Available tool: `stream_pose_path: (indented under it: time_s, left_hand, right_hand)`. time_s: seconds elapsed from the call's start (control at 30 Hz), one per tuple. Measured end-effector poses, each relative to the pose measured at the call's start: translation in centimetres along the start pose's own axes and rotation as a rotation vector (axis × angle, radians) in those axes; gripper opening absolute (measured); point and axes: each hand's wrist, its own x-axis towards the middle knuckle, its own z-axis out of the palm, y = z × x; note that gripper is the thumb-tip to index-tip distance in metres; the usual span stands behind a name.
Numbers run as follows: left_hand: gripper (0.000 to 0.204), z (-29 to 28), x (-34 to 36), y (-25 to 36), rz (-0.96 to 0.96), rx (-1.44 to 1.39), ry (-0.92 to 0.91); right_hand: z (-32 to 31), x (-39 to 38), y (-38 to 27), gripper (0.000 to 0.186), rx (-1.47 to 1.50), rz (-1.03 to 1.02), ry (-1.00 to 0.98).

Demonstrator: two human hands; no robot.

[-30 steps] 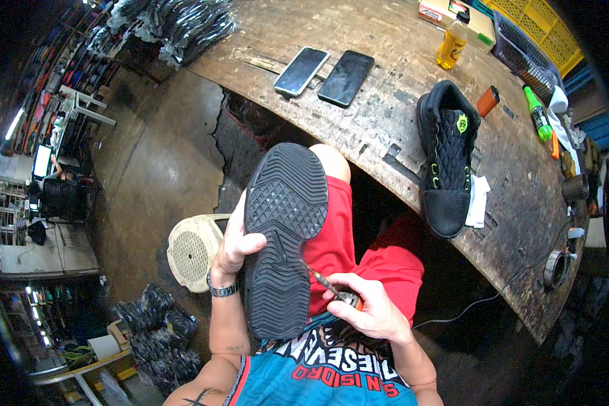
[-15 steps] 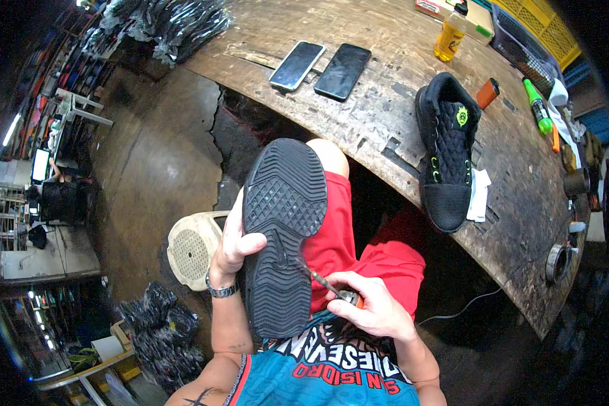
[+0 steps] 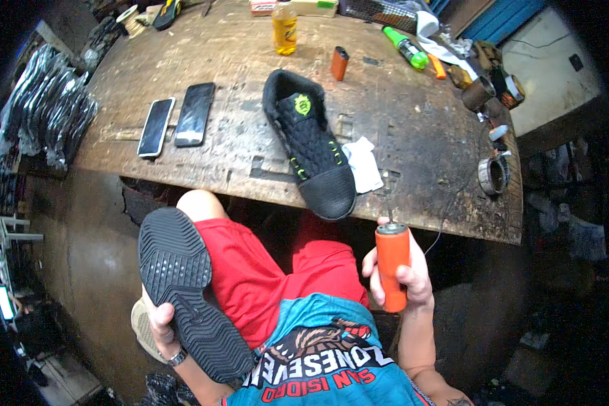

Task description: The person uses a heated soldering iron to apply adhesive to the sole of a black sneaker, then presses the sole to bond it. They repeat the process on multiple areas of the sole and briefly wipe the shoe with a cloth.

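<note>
My left hand [image 3: 160,329], a watch at its wrist, grips a black shoe [image 3: 183,281] at its side. The shoe leans against my lap with its ridged sole turned toward me. In my right hand [image 3: 418,274] is an orange cylindrical tool [image 3: 392,271], its thin metal shaft pointing up toward the workbench edge; fingers wrap around its body. Apart from both hands, a second black shoe [image 3: 311,149] with bright green eyelets and emblem lies on the bench, toe toward me. Beside its toe is a crumpled white paper [image 3: 364,166].
On the worn wooden workbench [image 3: 237,68] are two phones [image 3: 157,127], a yellow drink bottle [image 3: 285,30], a small orange block-like object [image 3: 340,63] and a green bottle [image 3: 406,49]. A tape roll [image 3: 492,176] stands near the right edge. Plastic-wrapped bundles [image 3: 37,108] are piled at left.
The view has swung right. The orange tool has left the sole and is now raised upright at my right, by the bench edge. The left hand keeps its hold on the shoe.
</note>
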Motion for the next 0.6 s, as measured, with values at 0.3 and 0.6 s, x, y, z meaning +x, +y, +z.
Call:
stream_pose_path:
  time_s: [0.3, 0.6]
  left_hand:
    - [0.119, 0.2, 0.6, 0.2, 0.017, 0.152, -0.081]
    - [0.120, 1.9, 0.0, 0.7, 0.059, 0.213, -0.066]
  right_hand:
    - [-9.9, 5.1, -6.5, 0.107, -1.403, -0.252, 0.466]
    - [-10.0, 11.4, -5.7, 0.076, -2.165, -0.403, 0.797]
